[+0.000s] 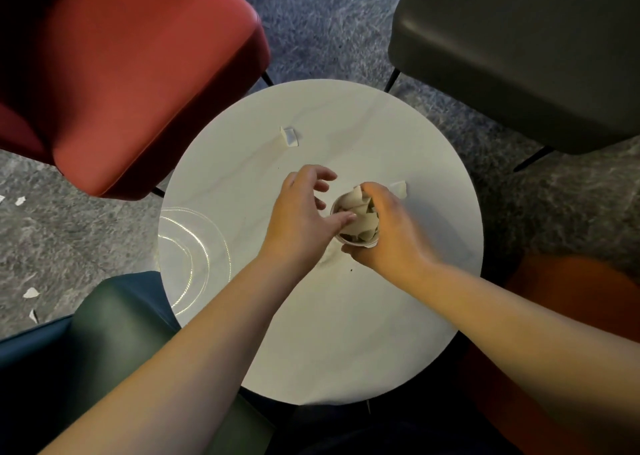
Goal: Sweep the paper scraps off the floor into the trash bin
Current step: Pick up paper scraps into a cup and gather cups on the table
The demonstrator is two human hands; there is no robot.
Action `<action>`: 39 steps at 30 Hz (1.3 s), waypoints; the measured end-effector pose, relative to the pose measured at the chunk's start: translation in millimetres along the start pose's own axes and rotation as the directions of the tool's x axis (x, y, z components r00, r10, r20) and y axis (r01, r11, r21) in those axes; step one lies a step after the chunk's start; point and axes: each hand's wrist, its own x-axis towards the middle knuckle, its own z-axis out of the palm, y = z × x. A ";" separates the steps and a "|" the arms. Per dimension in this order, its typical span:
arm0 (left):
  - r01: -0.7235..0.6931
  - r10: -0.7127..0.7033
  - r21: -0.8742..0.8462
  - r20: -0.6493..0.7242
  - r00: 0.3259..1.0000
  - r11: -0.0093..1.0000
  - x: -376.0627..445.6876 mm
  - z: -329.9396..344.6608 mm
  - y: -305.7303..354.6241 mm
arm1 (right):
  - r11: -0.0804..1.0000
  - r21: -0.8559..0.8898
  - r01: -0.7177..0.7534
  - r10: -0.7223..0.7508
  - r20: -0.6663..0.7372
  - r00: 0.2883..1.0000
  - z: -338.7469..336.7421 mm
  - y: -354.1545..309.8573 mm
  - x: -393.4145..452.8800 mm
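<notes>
A small paper cup (356, 243) full of white paper scraps (358, 217) stands on the round white table (346, 333). My right hand (391, 232) wraps around the cup from its right side. My left hand (301, 212) hovers just left of the cup, fingers spread, with the thumb tip touching the scraps at the rim. One loose scrap (290, 136) lies on the table farther back, and another (399, 188) peeks out behind my right hand. More scraps (30, 292) lie on the grey carpet at the left. No trash bin is in view.
A red chair (131, 83) stands at the back left, a dark grey chair (519, 56) at the back right, a green-blue seat (114, 336) at the near left and an orange seat (571, 309) at the right. A clear glass plate (187, 246) sits on the table's left edge.
</notes>
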 end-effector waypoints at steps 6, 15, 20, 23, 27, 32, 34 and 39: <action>0.070 -0.093 -0.115 -0.205 0.974 0.991 54.3 -25.4 -21.6 | 0.999 -0.003 -0.054 0.054 -0.061 0.997 -13.3 -1.7 -3.4; 0.208 -0.158 0.209 -0.233 0.960 0.956 167.0 -10.8 -71.8 | 0.998 -0.010 -0.064 0.063 -0.065 0.996 -21.2 3.7 -7.1; 0.163 -0.095 0.253 -0.261 0.961 0.954 185.5 2.5 -76.9 | 0.997 0.006 -0.071 0.071 -0.048 0.996 -24.5 11.9 -23.2; 0.150 -0.089 0.262 -0.232 0.969 0.953 182.5 7.6 -75.7 | 0.998 0.008 -0.068 0.068 -0.057 0.996 -24.2 14.4 -30.9; 0.098 -0.087 0.140 -0.081 0.993 0.985 151.7 27.1 -56.5 | 0.996 0.012 -0.089 0.090 -0.038 0.995 -22.3 18.2 -40.7; -0.015 -0.023 0.187 0.200 0.980 0.982 113.6 81.3 -33.4 | 0.995 -0.019 -0.093 0.093 -0.002 0.996 -23.9 21.8 -49.2; -0.040 -0.016 0.218 0.251 0.968 0.975 105.5 98.8 -25.8 | 0.995 -0.023 -0.092 0.092 0.005 0.996 -26.9 24.0 -50.9; 0.015 -0.068 0.196 0.265 0.962 0.980 102.5 129.1 -12.4 | 0.996 -0.010 -0.084 0.084 -0.009 0.996 -35.4 30.4 -54.4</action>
